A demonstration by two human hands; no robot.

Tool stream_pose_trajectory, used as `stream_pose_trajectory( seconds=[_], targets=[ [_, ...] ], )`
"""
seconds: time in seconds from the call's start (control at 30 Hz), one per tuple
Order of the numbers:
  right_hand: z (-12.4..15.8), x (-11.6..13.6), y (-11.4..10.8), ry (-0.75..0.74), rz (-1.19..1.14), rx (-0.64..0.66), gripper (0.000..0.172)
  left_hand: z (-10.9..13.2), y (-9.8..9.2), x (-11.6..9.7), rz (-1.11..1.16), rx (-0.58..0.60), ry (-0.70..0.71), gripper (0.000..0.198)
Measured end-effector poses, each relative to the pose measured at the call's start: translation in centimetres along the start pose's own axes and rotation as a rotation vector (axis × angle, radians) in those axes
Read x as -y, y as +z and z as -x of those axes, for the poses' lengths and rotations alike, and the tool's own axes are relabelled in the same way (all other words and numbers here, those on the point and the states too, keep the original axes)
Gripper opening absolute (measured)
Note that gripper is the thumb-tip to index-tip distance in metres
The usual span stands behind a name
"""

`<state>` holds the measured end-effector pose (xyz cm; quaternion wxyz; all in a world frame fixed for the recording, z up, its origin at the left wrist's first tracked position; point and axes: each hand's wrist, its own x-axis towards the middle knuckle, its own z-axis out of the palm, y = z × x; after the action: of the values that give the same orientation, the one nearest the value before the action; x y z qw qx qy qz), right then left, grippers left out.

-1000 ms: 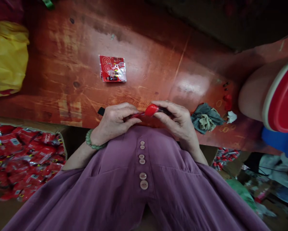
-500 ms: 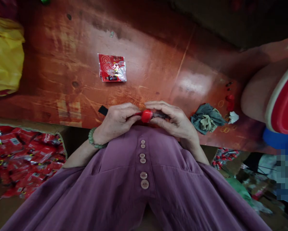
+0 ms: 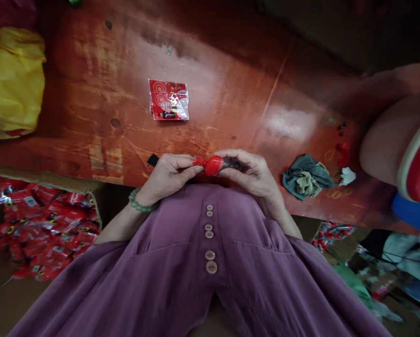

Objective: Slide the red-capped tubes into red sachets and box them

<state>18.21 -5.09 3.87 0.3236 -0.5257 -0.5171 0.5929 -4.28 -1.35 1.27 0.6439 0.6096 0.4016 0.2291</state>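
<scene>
At the table's near edge, close to my body, my right hand is wrapped round a small bottle-shaped item. It has a glossy red rounded end, pointing left, and a dark, see-through body partly hidden by the fingers. My left hand, with a green bead bracelet at the wrist, pinches a crinkled red piece that touches the red end. Whether the two are joined I cannot tell. A small black strip shows just beyond my left hand. Farther up the table lies a small stack of red printed cards in clear wrapping.
A yellow bag sits at the left. Below it, a carton holds several red packets. On the right are a crumpled grey-green cloth, a white scrap, yellow rings and a large pale tub with red inside.
My left hand has drawn slightly away from the red end, so more of the crinkled red piece shows. The whole view has shifted a little; my right hand keeps its hold.
</scene>
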Motion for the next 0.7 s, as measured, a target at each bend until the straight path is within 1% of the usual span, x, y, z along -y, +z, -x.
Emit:
stream_pose_trajectory(
  seconds=[0.13, 0.2, 0.3, 0.4, 0.53, 0.6, 0.7],
  targets=[
    [-0.1, 0.3, -1.0, -0.039, 0.059, -0.122, 0.038, -0.1, 0.2, 0.3, -0.008, -0.100, 0.053, 0.014],
    [0.0, 0.8, -1.4, -0.093, 0.111, -0.154, 0.038, -0.1, 0.3, 0.4, -0.029, -0.144, 0.099, 0.013],
    [0.1, 1.5, -1.6, -0.164, 0.197, -0.164, 0.034, -0.3, 0.4, 0.5, -0.103, -0.188, 0.172, 0.013],
    [-0.1, 2.1, -1.5, -0.226, 0.271, -0.147, 0.028, -0.4, 0.3, 0.4, -0.188, -0.194, 0.220, 0.011],
    [-0.5, 2.5, -1.0, -0.315, 0.353, -0.079, 0.026, -0.5, 0.1, 0.1, -0.262, -0.152, 0.276, 0.008],
    [-0.7, 2.7, -0.9, -0.324, 0.405, -0.029, 0.026, -0.6, 0.1, 0.0, -0.277, -0.135, 0.283, 0.009],
    [-0.8, 3.1, -1.2, -0.314, 0.486, 0.058, 0.027, -0.6, 0.0, 0.0, -0.290, -0.156, 0.281, 0.008]
  ],
)
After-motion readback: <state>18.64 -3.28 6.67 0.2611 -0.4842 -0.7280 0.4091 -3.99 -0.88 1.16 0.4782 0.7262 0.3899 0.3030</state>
